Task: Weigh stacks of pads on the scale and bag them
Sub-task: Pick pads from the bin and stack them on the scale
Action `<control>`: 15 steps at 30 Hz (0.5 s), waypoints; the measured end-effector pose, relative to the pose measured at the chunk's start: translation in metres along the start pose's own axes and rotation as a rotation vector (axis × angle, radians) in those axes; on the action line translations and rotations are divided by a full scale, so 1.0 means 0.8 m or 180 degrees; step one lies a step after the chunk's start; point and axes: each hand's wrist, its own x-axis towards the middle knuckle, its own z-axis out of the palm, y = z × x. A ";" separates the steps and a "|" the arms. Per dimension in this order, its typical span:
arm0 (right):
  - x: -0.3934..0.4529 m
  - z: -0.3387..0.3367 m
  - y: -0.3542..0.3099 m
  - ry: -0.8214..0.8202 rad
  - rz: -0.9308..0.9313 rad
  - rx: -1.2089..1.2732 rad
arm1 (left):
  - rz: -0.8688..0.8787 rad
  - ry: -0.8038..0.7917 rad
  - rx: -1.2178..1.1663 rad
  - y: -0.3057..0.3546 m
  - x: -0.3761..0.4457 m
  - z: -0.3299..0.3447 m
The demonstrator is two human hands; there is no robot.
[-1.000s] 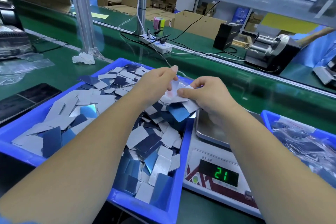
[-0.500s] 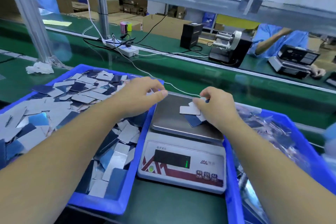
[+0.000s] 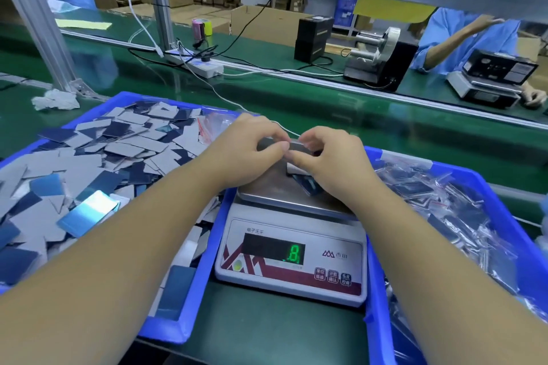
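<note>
Green matting covers the workbench (image 3: 296, 115), with a scale (image 3: 292, 258) at centre showing a green digit. At nine o'clock of it sits a blue bin (image 3: 175, 326) heaped with loose grey and blue pads (image 3: 89, 175); at three o'clock a second blue bin (image 3: 376, 290) holds bagged pads (image 3: 439, 195). Over the scale's steel pan both hands meet: the left hand (image 3: 246, 151) and right hand (image 3: 329, 163) each pinch, with curled fingers, a thin clear bag (image 3: 292, 144) between them. A few pads (image 3: 307, 184) lie on the pan beneath the right hand.
</note>
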 end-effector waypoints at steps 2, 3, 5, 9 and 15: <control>0.001 0.003 -0.004 -0.0081 -0.0041 -0.0081 | -0.0078 -0.0042 -0.0042 0.000 0.000 0.002; 0.001 0.001 -0.005 -0.0020 -0.0083 -0.0063 | -0.0111 -0.0036 -0.0097 0.000 -0.001 0.001; 0.000 -0.006 -0.004 0.0176 -0.0192 -0.0021 | -0.0141 0.0035 -0.0245 0.001 -0.002 -0.002; -0.004 -0.025 0.004 0.0412 -0.0135 -0.0057 | -0.0288 0.0144 -0.0491 0.004 -0.007 -0.010; -0.008 -0.049 0.028 0.0270 0.0254 -0.0112 | -0.0718 0.0420 -0.0580 -0.004 -0.012 -0.021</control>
